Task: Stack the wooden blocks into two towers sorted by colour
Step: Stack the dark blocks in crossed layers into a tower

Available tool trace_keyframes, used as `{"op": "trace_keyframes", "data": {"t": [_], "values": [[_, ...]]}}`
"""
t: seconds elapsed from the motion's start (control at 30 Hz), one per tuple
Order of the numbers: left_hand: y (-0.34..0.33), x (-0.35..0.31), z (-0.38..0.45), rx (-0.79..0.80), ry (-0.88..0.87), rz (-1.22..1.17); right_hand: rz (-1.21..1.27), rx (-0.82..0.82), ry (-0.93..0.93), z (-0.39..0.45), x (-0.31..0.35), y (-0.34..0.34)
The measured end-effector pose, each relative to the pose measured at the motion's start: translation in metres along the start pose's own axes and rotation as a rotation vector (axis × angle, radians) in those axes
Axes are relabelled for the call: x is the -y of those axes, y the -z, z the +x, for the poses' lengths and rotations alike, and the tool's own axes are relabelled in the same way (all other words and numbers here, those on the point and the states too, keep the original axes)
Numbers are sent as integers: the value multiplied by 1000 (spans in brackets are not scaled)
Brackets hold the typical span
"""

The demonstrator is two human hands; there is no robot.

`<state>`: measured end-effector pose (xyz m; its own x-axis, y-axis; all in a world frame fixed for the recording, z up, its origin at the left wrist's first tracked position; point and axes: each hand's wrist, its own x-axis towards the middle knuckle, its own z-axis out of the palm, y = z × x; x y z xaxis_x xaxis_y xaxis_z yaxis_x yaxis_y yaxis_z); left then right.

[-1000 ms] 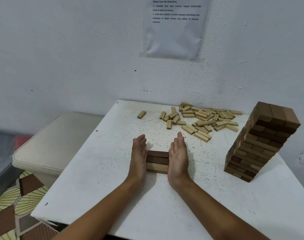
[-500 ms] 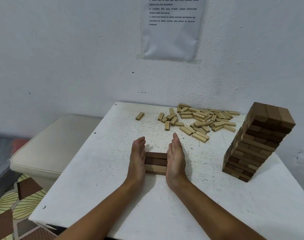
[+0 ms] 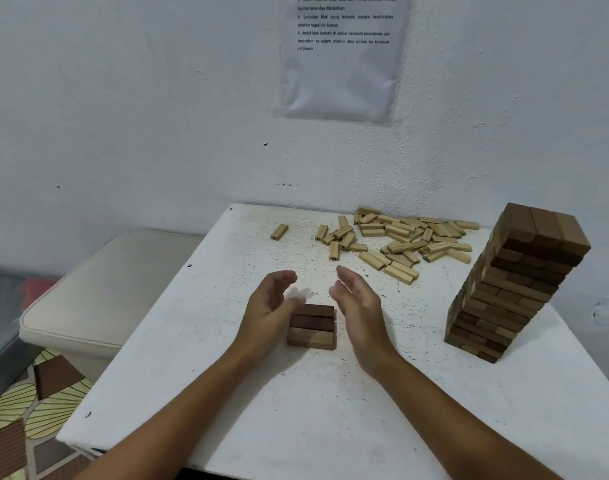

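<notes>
Change since a second ago: both hands were pressed flat against the ends of the three-block row, squaring it. Now they've pulled apart and lifted, and the row sits free. Camera pitch has also shifted a bit. I read that as base layer aligned, next step is fetching blocks for layer two.

Layout, big to small:
- white table (image 3: 330, 410) fills lower centre and right of frame.
- mixed tower (image 3: 514, 282) at right edge, dark and light blocks interleaved, leaning visibly, still unsorted. Most of the task remains.
- light block pile (image 3: 400, 242) scattered at upper centre of the table, by the wall, well apart from the hands.
- three-block row (image 3: 312, 326) at frame centre, flat on the table, two dark blocks plus a paler one nearest the camera. That colour mix may be a sorting problem, hard to judge in this light.

Hands:
- left hand (image 3: 268, 306): fingers loosely curved, spread, holding nothing. Its heel sits just beside the row's left end; contact can't be confirmed, fingertips are motion-blurred.
- right hand (image 3: 360, 303): fingers nearly straight, palm facing inward, holding nothing, clear of the row's right end.
</notes>
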<state>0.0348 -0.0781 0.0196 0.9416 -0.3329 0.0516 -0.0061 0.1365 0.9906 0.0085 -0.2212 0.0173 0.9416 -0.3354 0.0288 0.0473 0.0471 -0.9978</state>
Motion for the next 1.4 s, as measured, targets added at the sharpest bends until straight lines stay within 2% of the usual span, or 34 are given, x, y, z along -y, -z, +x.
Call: {"op": "trace_keyframes", "data": {"t": [0.03,0.13,0.27,0.4,1.4], "values": [[10,0,2,41,-42,115,-99,44,23,1,2,6],[38,6,13,178,-159,655,-429,236,77,0,4,26],[48,8,19,315,-238,859,-779,453,89,0,4,47],[52,8,23,322,-219,913,-919,455,98,2,2,53],[56,19,26,261,-162,793,-922,387,156,7,-11,49]]}}
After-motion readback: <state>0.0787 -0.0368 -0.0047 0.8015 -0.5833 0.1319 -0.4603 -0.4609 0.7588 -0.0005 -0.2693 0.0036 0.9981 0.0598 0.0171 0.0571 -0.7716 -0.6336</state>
